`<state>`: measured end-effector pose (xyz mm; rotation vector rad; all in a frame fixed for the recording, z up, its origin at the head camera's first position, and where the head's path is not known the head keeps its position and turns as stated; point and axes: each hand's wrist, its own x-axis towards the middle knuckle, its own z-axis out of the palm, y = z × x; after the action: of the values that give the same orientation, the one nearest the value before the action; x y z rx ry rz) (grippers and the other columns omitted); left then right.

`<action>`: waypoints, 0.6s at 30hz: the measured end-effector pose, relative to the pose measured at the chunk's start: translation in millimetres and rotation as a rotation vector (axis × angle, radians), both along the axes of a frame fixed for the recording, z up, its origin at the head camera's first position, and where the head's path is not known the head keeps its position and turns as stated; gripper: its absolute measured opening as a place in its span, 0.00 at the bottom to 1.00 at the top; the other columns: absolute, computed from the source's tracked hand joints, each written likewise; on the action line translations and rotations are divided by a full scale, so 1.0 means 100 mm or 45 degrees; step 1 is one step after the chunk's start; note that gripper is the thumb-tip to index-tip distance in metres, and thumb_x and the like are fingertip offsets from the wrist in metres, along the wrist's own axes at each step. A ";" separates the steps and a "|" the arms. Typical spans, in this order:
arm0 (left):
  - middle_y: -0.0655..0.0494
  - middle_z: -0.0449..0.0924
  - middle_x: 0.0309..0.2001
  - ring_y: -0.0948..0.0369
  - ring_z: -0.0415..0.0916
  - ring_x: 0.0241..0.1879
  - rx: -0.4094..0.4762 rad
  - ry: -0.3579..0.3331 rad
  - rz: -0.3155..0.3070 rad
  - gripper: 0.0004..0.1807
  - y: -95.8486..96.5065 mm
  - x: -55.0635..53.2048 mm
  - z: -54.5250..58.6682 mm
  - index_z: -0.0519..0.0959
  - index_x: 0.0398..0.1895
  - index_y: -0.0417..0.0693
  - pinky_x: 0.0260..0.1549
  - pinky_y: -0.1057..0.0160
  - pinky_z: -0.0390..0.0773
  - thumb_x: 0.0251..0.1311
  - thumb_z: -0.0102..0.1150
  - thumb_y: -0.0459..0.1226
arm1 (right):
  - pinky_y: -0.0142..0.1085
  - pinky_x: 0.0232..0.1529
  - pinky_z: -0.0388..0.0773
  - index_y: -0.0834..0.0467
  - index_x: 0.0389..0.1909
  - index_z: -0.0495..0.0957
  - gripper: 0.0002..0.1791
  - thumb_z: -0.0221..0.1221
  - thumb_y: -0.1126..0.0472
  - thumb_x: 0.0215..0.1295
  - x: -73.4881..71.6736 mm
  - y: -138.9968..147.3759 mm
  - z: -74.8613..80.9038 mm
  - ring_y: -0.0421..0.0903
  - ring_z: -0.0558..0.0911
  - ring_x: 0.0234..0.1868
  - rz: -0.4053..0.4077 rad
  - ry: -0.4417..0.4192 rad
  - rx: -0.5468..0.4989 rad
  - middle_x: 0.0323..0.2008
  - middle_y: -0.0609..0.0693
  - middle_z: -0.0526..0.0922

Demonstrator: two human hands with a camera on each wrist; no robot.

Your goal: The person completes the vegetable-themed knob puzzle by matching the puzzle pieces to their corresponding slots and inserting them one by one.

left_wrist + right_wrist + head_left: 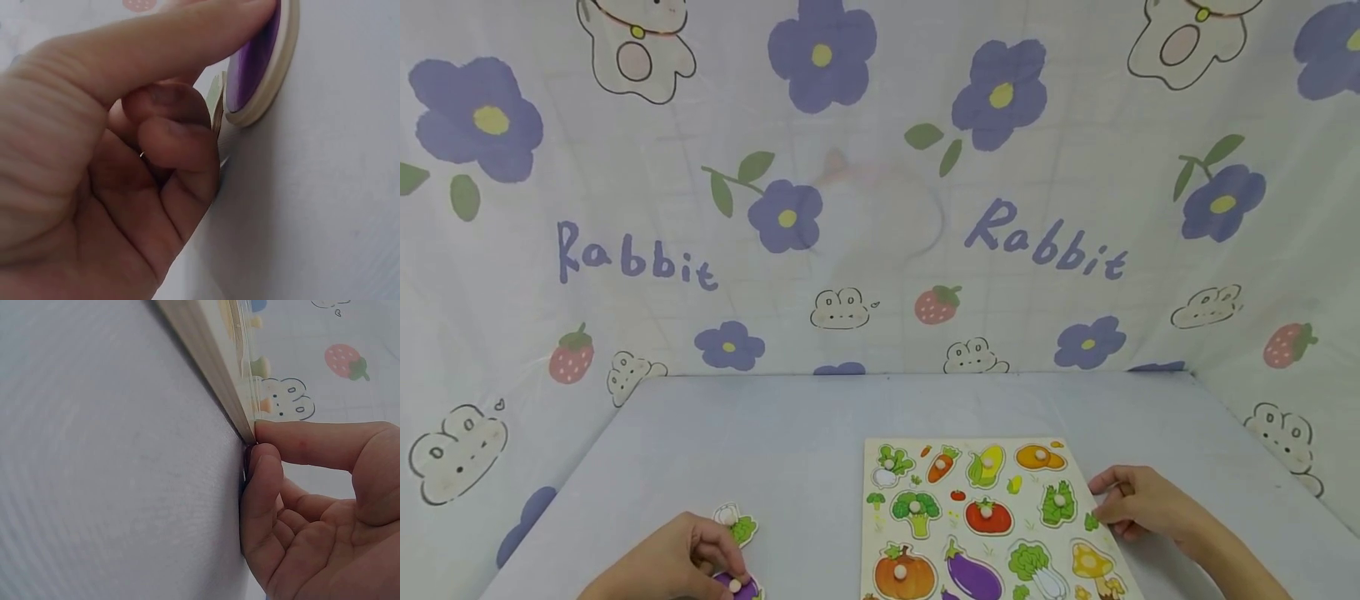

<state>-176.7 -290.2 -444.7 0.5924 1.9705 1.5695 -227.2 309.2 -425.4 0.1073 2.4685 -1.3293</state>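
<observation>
My left hand (pixel 673 558) pinches a purple wooden puzzle piece (pixel 747 589) with a pale knob, at the bottom of the head view. In the left wrist view the thumb lies on the purple piece (pixel 259 62), close over the table. A white-and-green vegetable piece (pixel 737 523) with a knob lies just beyond that hand. My right hand (pixel 1150 504) grips the right edge of the vegetable peg puzzle board (pixel 874 533). Thumb and curled fingers meet at the board's edge (pixel 212 369) in the right wrist view.
Knobbed pieces such as a tomato (pixel 988 518), broccoli (pixel 916 510) and pumpkin (pixel 905 575) sit on the board. The eggplant (pixel 973 575), bok choy (pixel 1036 567) and mushroom (pixel 1092 562) spots show no knobs. A patterned curtain (pixel 880 333) hangs behind the pale table (pixel 760 442).
</observation>
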 end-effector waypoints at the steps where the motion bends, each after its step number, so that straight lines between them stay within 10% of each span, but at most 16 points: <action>1: 0.38 0.84 0.37 0.63 0.78 0.31 -0.015 -0.005 0.017 0.09 0.00 0.00 0.00 0.82 0.37 0.34 0.28 0.69 0.77 0.53 0.68 0.27 | 0.39 0.28 0.76 0.68 0.48 0.73 0.21 0.67 0.66 0.56 0.00 0.00 0.00 0.48 0.74 0.27 0.000 -0.001 0.000 0.26 0.53 0.76; 18: 0.50 0.82 0.27 0.66 0.70 0.22 -0.048 0.044 0.174 0.11 -0.04 0.00 0.03 0.84 0.37 0.36 0.21 0.71 0.70 0.52 0.73 0.32 | 0.39 0.29 0.76 0.68 0.48 0.73 0.21 0.67 0.65 0.55 0.00 0.00 -0.02 0.48 0.74 0.28 -0.010 0.001 0.017 0.27 0.52 0.76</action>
<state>-177.1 -294.1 -441.4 0.4818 2.1008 1.6089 -227.2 308.8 -426.9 0.1200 2.4806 -1.3164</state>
